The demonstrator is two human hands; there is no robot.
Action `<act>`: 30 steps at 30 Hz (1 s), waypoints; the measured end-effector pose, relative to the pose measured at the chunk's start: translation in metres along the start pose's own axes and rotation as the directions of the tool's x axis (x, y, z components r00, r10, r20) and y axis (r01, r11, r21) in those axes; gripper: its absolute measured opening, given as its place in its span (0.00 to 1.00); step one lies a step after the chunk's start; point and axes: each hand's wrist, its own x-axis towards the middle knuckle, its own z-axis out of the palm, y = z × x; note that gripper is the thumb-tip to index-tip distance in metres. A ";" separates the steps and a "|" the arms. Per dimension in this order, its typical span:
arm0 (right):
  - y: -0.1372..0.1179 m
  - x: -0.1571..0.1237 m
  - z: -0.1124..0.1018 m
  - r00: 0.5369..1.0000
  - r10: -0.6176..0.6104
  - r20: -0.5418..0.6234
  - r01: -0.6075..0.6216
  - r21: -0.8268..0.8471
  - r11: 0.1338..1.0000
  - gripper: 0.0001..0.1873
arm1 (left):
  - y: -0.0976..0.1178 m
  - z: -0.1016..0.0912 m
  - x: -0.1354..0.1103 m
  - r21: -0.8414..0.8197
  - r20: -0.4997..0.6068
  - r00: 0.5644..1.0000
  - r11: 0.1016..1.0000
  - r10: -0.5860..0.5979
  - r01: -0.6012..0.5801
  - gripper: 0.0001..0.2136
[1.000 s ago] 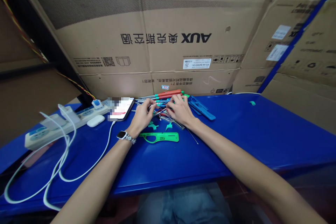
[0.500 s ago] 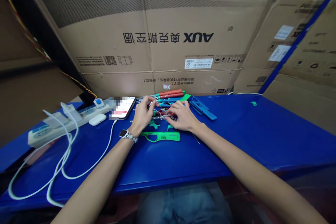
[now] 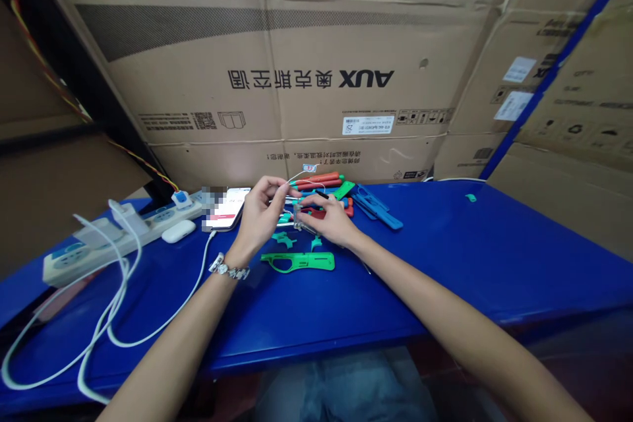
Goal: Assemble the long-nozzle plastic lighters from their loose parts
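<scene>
Wire [image 3: 297, 175] is pinched by the left hand [image 3: 263, 214] while the right hand [image 3: 332, 221] grasps a small clear piece [image 3: 297, 218] beyond a green casing [image 3: 314, 262] on a blue table [image 3: 420, 306].

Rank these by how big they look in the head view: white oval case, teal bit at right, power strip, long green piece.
Largest first:
power strip
long green piece
white oval case
teal bit

- Tabletop [image 3: 504, 257]: smooth, glossy.
- Wall panel [image 3: 316, 46]: matt cardboard.
- Green casing [image 3: 317, 261]: smooth plastic.
- Clear part [image 3: 297, 218]: transparent, apparently plastic.
- Bracelet [image 3: 231, 271]: shiny metal.
- Earbud case [image 3: 179, 231]: glossy plastic.
</scene>
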 end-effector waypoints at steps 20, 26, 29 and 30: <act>0.004 -0.051 -0.037 0.950 -0.102 0.295 0.025 0.255 0.967 0.14 | 0.004 -0.058 -0.028 0.185 0.580 0.726 0.928 -0.369 0.324 0.11; 0.002 -0.055 -0.035 0.921 -0.195 0.338 0.206 0.003 0.979 0.10 | -0.011 -0.063 -0.036 0.276 0.565 0.739 0.928 -0.367 0.251 0.11; 0.003 -0.056 -0.035 0.918 -0.185 0.351 0.220 -0.061 0.974 0.10 | -0.014 -0.058 -0.037 0.315 0.558 0.766 0.936 -0.317 0.158 0.11; 0.003 -0.056 -0.035 0.918 -0.185 0.350 0.224 -0.074 0.972 0.10 | -0.014 -0.057 -0.037 0.330 0.560 0.769 0.935 -0.307 0.133 0.10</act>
